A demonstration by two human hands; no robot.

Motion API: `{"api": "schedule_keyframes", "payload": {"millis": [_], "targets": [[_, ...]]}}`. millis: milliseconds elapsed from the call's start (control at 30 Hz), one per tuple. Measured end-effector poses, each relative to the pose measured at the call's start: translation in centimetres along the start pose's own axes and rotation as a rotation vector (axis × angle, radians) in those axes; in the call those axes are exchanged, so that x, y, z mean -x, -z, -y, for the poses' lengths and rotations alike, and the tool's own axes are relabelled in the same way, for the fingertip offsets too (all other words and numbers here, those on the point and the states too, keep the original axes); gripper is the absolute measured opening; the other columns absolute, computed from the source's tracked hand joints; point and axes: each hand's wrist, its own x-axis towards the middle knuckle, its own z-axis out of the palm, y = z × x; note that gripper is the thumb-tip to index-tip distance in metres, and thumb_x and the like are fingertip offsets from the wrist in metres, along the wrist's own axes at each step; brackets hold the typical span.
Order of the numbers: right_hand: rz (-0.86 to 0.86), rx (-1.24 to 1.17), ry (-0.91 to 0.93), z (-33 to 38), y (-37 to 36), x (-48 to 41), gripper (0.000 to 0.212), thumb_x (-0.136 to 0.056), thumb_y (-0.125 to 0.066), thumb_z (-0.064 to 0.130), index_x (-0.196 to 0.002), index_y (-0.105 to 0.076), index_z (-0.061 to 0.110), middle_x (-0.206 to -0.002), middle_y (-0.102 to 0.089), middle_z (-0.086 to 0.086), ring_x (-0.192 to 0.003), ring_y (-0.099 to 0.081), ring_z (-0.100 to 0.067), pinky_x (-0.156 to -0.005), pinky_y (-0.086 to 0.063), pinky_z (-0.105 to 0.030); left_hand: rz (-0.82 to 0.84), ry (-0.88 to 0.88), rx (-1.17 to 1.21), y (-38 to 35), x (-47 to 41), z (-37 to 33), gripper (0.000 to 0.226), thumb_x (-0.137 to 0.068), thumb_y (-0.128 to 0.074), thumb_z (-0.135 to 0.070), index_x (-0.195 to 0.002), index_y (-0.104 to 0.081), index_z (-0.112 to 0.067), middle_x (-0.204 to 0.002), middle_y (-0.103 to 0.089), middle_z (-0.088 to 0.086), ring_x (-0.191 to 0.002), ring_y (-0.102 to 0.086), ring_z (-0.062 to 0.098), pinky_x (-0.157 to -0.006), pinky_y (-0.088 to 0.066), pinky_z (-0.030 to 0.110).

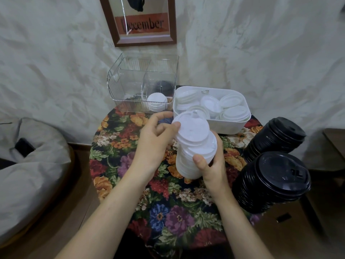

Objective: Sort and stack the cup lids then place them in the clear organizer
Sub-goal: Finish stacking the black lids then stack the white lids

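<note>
My right hand [211, 165] grips a tall stack of white cup lids [190, 157] from the right side, above the middle of the round table. My left hand [156, 135] pinches the rim of the top white lid [192, 128], which sits tilted on the stack. The clear organizer [119, 85] stands at the back of the table with a short stack of white lids [156, 101] in its right compartment and dark lids behind them. A white bin [231, 126] to its right holds several loose white lids [233, 113].
Two tall stacks of black lids [276, 135] [272, 182] stand at the table's right edge. A floral cloth [168, 208] covers the table. A grey beanbag [28, 169] with a dark phone lies at the left. A framed picture [141, 21] hangs on the wall.
</note>
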Motion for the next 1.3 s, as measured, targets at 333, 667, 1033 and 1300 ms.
{"api": "schedule_keyframes", "payload": {"millis": [333, 667, 1033, 1300], "targets": [[-0.007, -0.002, -0.020, 0.1, 0.0, 0.2, 0.095, -0.080, -0.075, 0.068, -0.154, -0.039, 0.020, -0.147, -0.055, 0.010, -0.138, -0.053, -0.017, -0.107, -0.045, -0.024, 0.185, -0.066, -0.366, 0.6, -0.5, 0.5, 0.023, -0.103, -0.062, -0.030, -0.120, -0.073, -0.041, -0.091, -0.067, 0.008, -0.078, -0.056, 0.028, -0.072, -0.049, 0.039], [-0.004, -0.006, -0.043, 0.3, 0.1, 0.2, 0.095, -0.079, -0.076, 0.068, -0.154, -0.038, 0.023, -0.149, -0.056, 0.009, -0.138, -0.053, -0.016, -0.108, -0.046, -0.025, 0.326, -0.037, -0.422, 0.0, -0.8, 1.4, 0.056, -0.090, -0.068, -0.057, -0.143, -0.058, -0.041, -0.137, -0.059, -0.023, -0.127, -0.054, -0.004, -0.110, -0.043, 0.031], [0.016, 0.039, -0.020, 1.5, 0.6, 0.0, 0.115, -0.071, -0.074, 0.080, -0.163, -0.023, 0.034, -0.158, -0.044, 0.021, -0.147, -0.043, -0.005, -0.116, -0.041, -0.026, 0.266, -0.091, -0.425, -0.2, -0.9, 2.0, 0.056, -0.079, -0.062, -0.058, -0.134, -0.063, -0.046, -0.129, -0.065, -0.023, -0.115, -0.062, 0.000, -0.104, -0.051, 0.040], [-0.014, 0.064, -0.016, 2.1, 0.2, -0.7, 0.096, -0.076, -0.076, 0.072, -0.149, -0.046, 0.018, -0.144, -0.059, 0.008, -0.135, -0.056, -0.016, -0.107, -0.048, -0.026, 0.309, -0.091, -0.364, -0.3, -1.1, 2.8, 0.059, -0.084, -0.061, -0.061, -0.139, -0.060, -0.040, -0.132, -0.060, -0.021, -0.123, -0.057, 0.002, -0.106, -0.047, 0.032]]}}
